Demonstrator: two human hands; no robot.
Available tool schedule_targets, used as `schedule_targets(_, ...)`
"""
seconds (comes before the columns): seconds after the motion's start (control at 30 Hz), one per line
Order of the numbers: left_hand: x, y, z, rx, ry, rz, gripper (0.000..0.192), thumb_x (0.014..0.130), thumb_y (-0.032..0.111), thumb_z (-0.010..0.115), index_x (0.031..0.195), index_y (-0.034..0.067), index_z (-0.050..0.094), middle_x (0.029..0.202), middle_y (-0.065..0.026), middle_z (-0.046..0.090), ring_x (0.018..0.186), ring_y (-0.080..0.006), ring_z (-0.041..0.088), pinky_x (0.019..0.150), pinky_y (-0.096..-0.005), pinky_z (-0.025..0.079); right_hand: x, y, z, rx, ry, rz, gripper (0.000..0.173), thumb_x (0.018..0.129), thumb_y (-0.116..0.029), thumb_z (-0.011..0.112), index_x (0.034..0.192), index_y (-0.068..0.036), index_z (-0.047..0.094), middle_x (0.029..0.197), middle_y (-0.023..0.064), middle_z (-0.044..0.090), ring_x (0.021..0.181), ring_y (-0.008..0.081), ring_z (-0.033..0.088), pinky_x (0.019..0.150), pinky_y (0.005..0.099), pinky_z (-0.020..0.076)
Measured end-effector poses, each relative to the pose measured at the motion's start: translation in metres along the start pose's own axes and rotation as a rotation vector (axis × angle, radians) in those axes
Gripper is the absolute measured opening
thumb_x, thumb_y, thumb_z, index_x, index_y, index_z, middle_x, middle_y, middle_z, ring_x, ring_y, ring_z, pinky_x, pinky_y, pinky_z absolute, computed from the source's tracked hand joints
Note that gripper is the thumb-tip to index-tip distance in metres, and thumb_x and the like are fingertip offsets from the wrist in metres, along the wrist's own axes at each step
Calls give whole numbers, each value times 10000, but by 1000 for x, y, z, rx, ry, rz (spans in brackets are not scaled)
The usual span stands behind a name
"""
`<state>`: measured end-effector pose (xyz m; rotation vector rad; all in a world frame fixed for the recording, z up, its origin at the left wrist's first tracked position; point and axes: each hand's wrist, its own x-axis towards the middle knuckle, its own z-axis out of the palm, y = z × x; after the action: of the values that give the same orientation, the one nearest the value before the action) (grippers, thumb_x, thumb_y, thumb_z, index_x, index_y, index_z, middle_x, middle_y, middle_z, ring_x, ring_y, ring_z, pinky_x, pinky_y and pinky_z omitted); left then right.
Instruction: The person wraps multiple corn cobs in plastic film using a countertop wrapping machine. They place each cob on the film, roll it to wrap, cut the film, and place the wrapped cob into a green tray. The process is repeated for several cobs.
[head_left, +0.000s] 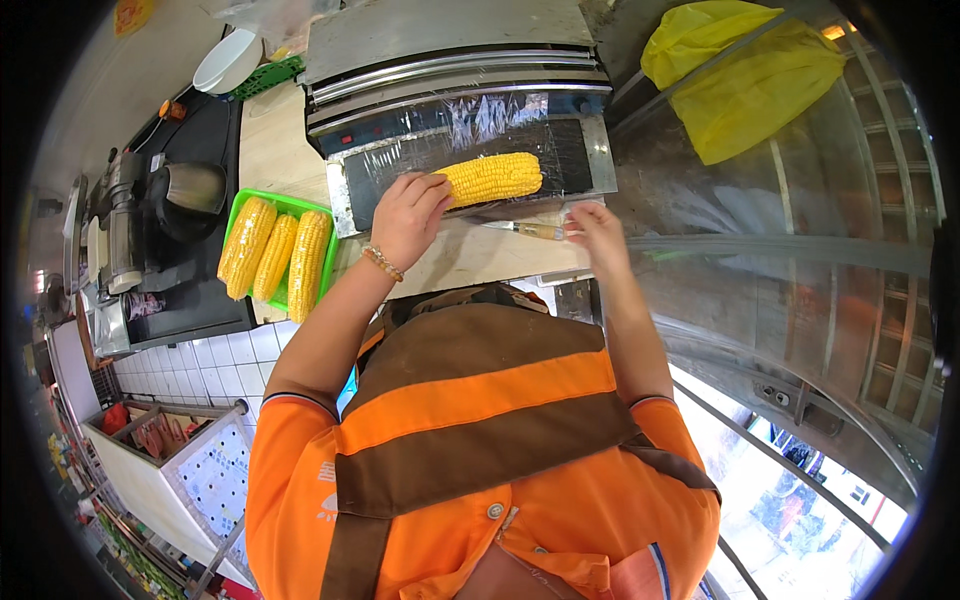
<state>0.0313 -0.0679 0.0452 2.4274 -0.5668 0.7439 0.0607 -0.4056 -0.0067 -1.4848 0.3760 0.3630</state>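
Note:
A shucked yellow corn cob (501, 178) lies lengthwise across the dark plate of a cling film wrapping machine (459, 97). My left hand (411, 217) wears a beaded bracelet and has its fingers closed over the cob's left end. Clear cling film (487, 120) stretches from the machine's roller bar down behind the cob. Near the front edge of the plate, a knife (536, 230) with a wooden handle rests on the counter, its blade towards the left. My right hand (598, 229) is at the handle's right end, fingers bent; whether it pinches film or touches the handle cannot be made out.
A green plastic tray (330, 259) with several corn cobs, at least some film-wrapped, stands left of the machine on the wooden counter (281, 142). Black appliances (187, 195) sit farther left. A yellow plastic bag (739, 75) hangs at the upper right beside a transparent sheet (697, 202).

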Motion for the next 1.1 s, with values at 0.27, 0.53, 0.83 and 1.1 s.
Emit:
schedule_targets(0.27,1,-1,-3,7,-41,-9,184,842,73,787,1011,56,717,1055,-65,716,985,-285,672,849,-383,575,4,11,62,376,41,152,215,999,-263,735,983,-60,667,841,68,685,735,181,673,673,297,538)
schedule_targets(0.53,2,1,-3,-1,-23,-30,186,828,62,775,996,67,695,1050,-54,714,988,-283,666,832,-379,575,6,9,67,423,18,-56,161,1011,-172,690,906,-56,653,797,70,672,694,167,639,658,301,515)
schedule_targets(0.83,-9,8,6,225,-95,104,230,784,46,713,1007,91,678,1263,-88,681,1131,-355,652,896,-436,578,3,-19,71,452,-81,11,182,997,-167,625,900,-16,651,811,140,701,691,210,638,665,325,511)
schedule_targets(1.1,-35,10,17,187,-237,6,259,826,187,749,1073,164,672,1574,-131,477,1454,-415,428,1171,-579,363,10,-26,62,410,-78,21,182,989,-146,616,894,4,653,799,150,701,684,205,637,650,317,516)
